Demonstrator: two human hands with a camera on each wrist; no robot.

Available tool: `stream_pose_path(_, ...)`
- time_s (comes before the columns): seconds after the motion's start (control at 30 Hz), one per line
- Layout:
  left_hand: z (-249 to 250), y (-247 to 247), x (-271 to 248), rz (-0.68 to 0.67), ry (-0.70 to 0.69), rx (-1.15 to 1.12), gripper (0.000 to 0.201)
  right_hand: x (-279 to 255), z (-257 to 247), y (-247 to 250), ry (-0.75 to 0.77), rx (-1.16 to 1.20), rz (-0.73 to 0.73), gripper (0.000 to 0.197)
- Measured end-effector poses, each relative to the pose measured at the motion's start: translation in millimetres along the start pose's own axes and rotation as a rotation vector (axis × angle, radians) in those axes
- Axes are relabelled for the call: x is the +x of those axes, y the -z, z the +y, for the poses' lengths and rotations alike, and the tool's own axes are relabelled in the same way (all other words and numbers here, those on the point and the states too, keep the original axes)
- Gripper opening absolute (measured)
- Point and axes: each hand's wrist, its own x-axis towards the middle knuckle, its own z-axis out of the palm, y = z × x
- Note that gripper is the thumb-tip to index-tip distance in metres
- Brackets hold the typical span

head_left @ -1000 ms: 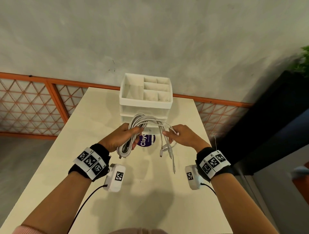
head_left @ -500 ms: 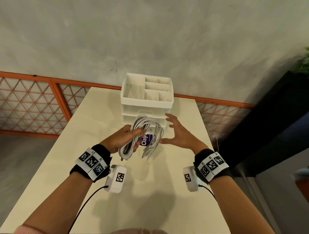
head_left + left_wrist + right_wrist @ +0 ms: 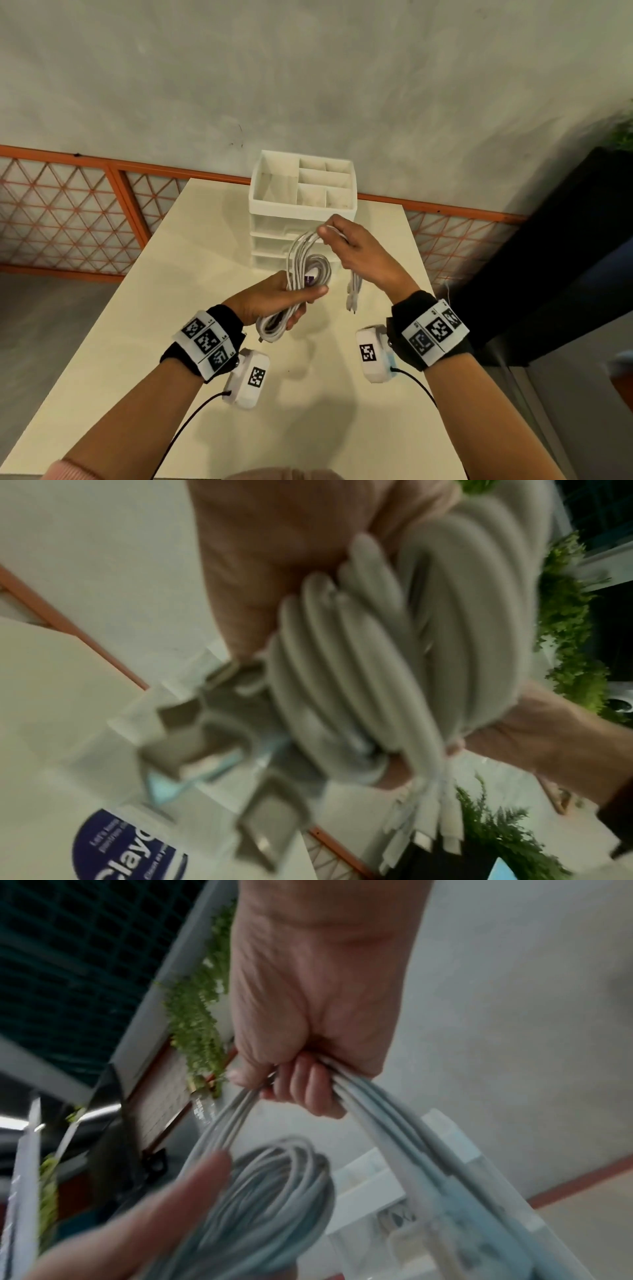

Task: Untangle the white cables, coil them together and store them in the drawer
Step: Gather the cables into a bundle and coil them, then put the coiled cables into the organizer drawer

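In front of the white plastic drawer unit [image 3: 302, 205], left hand [image 3: 274, 301] grips the coiled white cables [image 3: 301, 274]; right hand [image 3: 356, 253] pinches their upper loop.

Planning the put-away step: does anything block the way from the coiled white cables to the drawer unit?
Nothing visible lies between them. The white cables, held by the left hand and right hand, hang just in front of the drawer unit. But its drawers look closed, so one must be pulled open first.
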Motion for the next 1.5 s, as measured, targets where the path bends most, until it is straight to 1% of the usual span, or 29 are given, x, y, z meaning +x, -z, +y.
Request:
stream_pose_path(0.07,3,-6,2,0.006,-0.04,-0.028,0.036,4,0,-6,0.015,-0.093,0.082,0.028)
stream_pose_path(0.17,6,-4,3,0.092,-0.101,-0.145,0.039,1,10,-9,-0.029,-0.144,0.193,0.035)
stream_pose_path(0.27,7,0,8,0.17,-0.143,-0.196,0.038,-7,14,-14,-0.069,-0.096,0.21,0.04)
stream_pose_path(0.37,6,-1,9,0.217,-0.188,-0.224,0.039,-14,16,-26,-0.119,0.025,0.224,0.038)
stream_pose_path(0.43,10,-2,8,0.238,-0.232,-0.211,0.04,-19,16,-35,-0.159,0.062,0.21,0.04)
stream_pose_path(0.47,11,-2,6,0.241,-0.254,-0.177,0.041,-21,15,-39,-0.173,0.088,0.195,0.044)
stream_pose_path(0.57,12,-3,5,0.214,-0.331,-0.089,0.049,-25,7,-42,-0.172,0.247,0.101,0.054)
stream_pose_path(0.63,12,-2,4,0.188,-0.359,-0.068,0.049,-25,3,-42,-0.174,0.328,0.061,0.054)
stream_pose_path(0.67,12,-1,5,0.178,-0.364,-0.061,0.047,-24,4,-41,-0.181,0.324,0.057,0.053)
stream_pose_path(0.77,11,2,6,0.157,-0.334,-0.131,0.033,-21,6,-34,-0.211,0.229,0.017,0.043)
stream_pose_path(0.83,7,5,7,0.123,-0.305,-0.16,0.039,-20,5,-27,-0.208,0.083,-0.063,0.043)
stream_pose_path(0.9,3,5,8,0.089,-0.272,-0.148,0.044,-17,3,-19,-0.21,-0.043,-0.12,0.035)
stream_pose_path(0.93,3,4,7,0.068,-0.264,-0.146,0.044,-16,1,-17,-0.198,-0.049,-0.116,0.028)
stream_pose_path(1.0,5,4,9,0.026,-0.242,-0.166,0.041,-13,-1,-14,-0.148,-0.033,-0.055,0.017)
stream_pose_path(1.07,6,5,10,-0.019,-0.229,-0.2,0.04,-10,0,-13,-0.12,-0.012,0.016,0.017)
stream_pose_path(1.17,9,10,13,-0.051,-0.222,-0.235,0.04,-7,0,-13,-0.102,-0.002,0.073,0.018)
stream_pose_path(1.33,11,11,15,-0.034,-0.175,-0.181,0.037,-1,3,-15,-0.134,0.027,0.07,0.021)
stream_pose_path(1.5,9,9,18,-0.03,-0.161,-0.238,0.039,1,7,-15,-0.146,0.056,0.02,0.022)
